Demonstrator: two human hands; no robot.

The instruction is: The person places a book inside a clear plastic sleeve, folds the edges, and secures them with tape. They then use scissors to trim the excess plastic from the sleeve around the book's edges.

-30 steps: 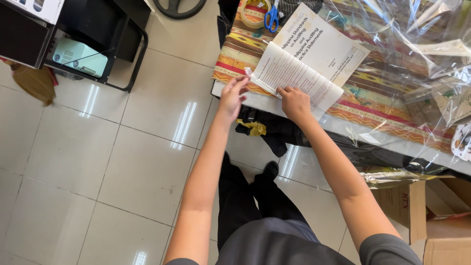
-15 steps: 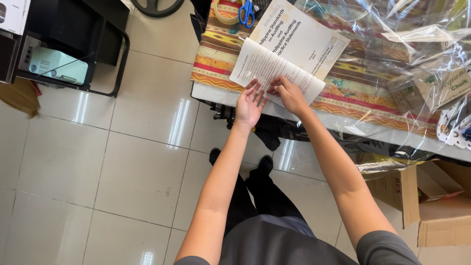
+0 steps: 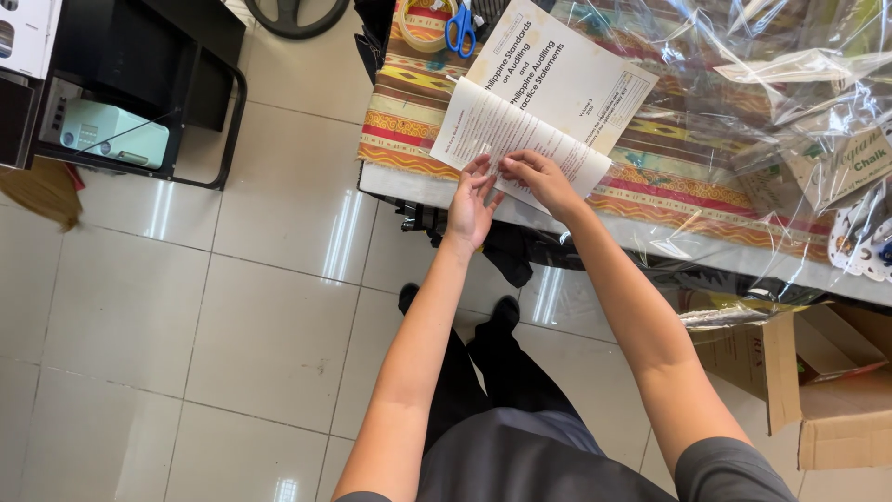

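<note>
A cream softcover book (image 3: 571,79) lies on the table under clear plastic film (image 3: 790,84), with a white printed page (image 3: 497,125) folded out over its lower left. My left hand (image 3: 472,200) reaches up from below, fingers spread, their tips resting on the near edge of that page. My right hand (image 3: 544,181) is beside it with fingers bunched, pinching the same edge. The fingertips of both hands almost meet.
The table has a striped patterned cloth (image 3: 409,121). Blue-handled scissors (image 3: 460,28) and a tape roll (image 3: 418,23) lie at its far left. An open cardboard box (image 3: 836,390) stands on the tiled floor at right. A black stand (image 3: 200,102) holds a pale device (image 3: 111,135) at left.
My left hand slid right from the page's left corner until its fingertips meet my right hand's. The view shifted, so the book now sits more central.
</note>
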